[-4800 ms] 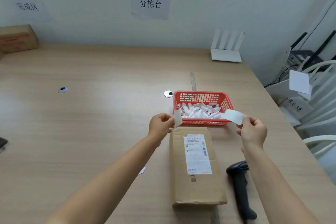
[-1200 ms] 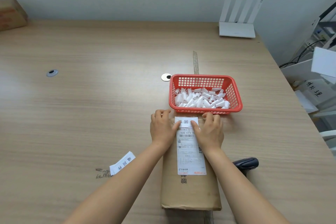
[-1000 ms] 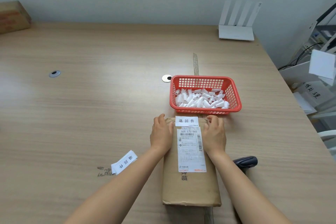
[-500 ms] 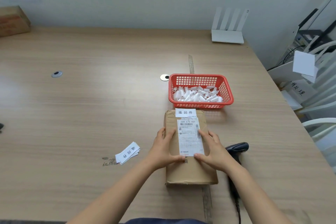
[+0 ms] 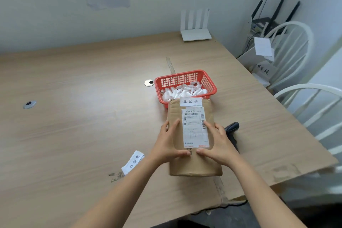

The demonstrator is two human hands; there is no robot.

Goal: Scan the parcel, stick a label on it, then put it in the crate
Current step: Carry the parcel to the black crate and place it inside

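A brown cardboard parcel (image 5: 194, 164) is held just above the wooden table (image 5: 74, 126), its far end over the near rim of the red basket. A small white label (image 5: 190, 101) is stuck at its far end, above the printed shipping label (image 5: 195, 127). My left hand (image 5: 169, 144) grips its left side and my right hand (image 5: 217, 144) grips its right side, thumbs on top. A black barcode scanner (image 5: 232, 131) lies on the table right of the parcel, partly hidden by my right hand.
A red basket (image 5: 211, 83) of rolled white labels stands just beyond the parcel. A strip of spare labels (image 5: 133, 162) lies to the left. A white router (image 5: 196, 33) sits at the back wall. White chairs (image 5: 305, 98) and a white box (image 5: 259, 65) stand off the right edge.
The label got pressed onto the parcel's far end. Both hands then slid back to grip the parcel's sides, and its far end now overlaps the basket rim. The camera has swung right.
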